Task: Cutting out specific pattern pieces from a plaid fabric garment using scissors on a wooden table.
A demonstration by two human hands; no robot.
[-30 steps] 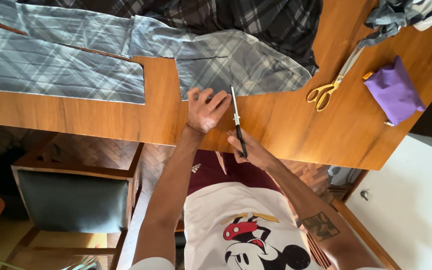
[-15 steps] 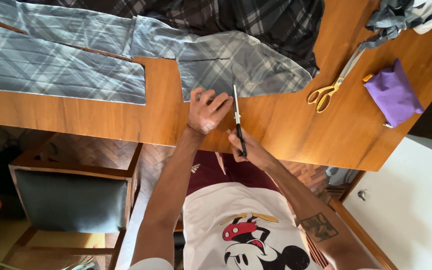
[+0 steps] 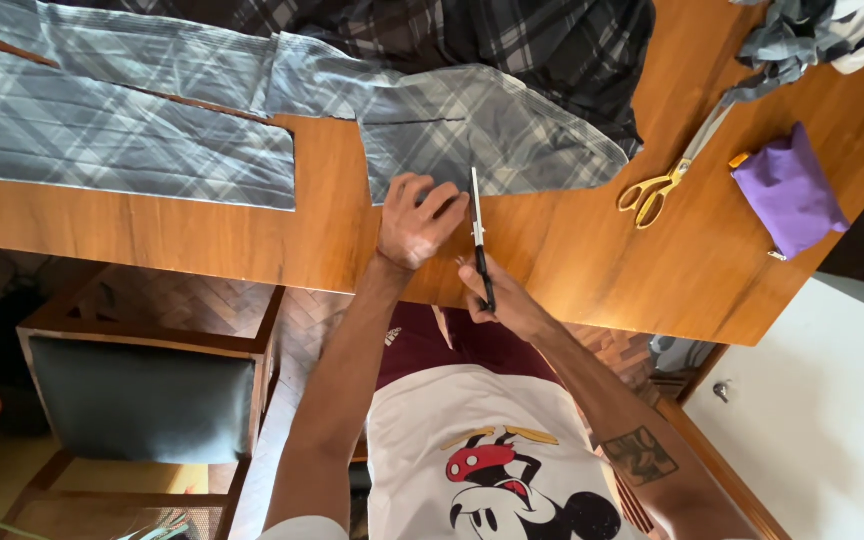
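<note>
Left hand spread flat, pressing grey plaid cloth on bench. Right hand grips black-handled blade at cloth edge. Yellow scissors well apart.

Right of your scissors: bare table open until gold shears, purple pouch. Left: your left hand, plaid cloth block.

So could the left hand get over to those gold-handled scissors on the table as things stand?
Probably not easily: the left hand presses on the plaid cloth, and the right hand with its black-handled tool sits between it and the scissors.
</note>
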